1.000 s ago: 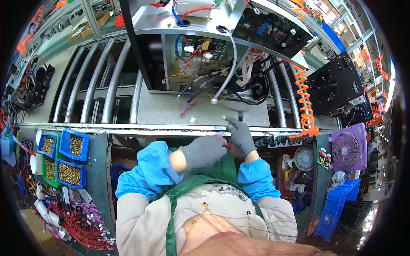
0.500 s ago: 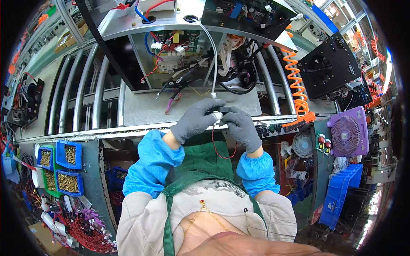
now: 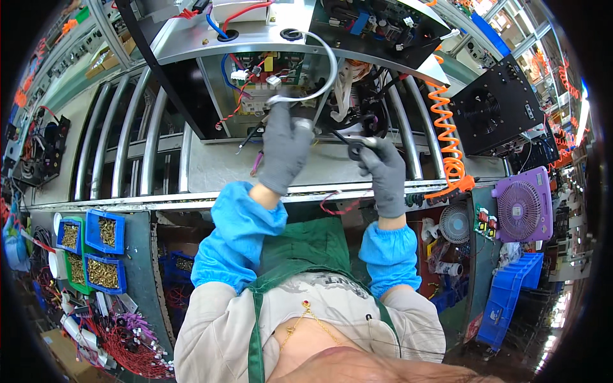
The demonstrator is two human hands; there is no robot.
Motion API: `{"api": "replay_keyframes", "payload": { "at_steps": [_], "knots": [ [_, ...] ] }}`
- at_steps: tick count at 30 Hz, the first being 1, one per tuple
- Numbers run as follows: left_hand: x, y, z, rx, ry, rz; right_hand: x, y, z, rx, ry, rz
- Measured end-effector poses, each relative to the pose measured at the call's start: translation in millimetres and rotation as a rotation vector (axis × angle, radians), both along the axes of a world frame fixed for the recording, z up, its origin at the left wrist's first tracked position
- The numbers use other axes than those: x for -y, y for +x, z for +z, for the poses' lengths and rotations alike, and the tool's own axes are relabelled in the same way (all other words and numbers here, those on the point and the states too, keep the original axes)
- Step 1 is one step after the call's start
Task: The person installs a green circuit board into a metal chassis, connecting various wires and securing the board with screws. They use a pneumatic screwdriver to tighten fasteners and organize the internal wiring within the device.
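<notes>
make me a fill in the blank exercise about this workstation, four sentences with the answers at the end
The left hand is at the end of a curved cable coloured ____.
The right hand wears a glove coloured ____.
The brass-coloured fasteners lie on the person's ____ side.
The coiled hose is coloured ____.

Missing words: white; grey; left; orange
</notes>
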State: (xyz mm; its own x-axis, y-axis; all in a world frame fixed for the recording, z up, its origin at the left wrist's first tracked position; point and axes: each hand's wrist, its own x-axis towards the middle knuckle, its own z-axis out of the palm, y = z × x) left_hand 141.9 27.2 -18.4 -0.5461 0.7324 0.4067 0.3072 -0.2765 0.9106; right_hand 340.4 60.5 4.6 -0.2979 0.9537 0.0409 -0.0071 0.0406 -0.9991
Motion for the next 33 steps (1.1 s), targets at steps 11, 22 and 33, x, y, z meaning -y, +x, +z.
{"api": "replay_keyframes", "payload": {
  "at_steps": [11,22,33],
  "knots": [
    [11.7,-21.9,36.0,0.617,-0.298,-0.225,-35.1,-118.1,17.5,0.343,0.872,-0.071],
    [-15.5,-16.3,1.9,0.289,-0.136,-0.123,-40.2,-115.2,38.9,1.008,1.188,-0.120],
    [-44.8,-18.0,-7.5,-0.172,-0.202,0.191,-35.9,-115.9,60.3,1.086,1.581,-0.058]
  ]
}}
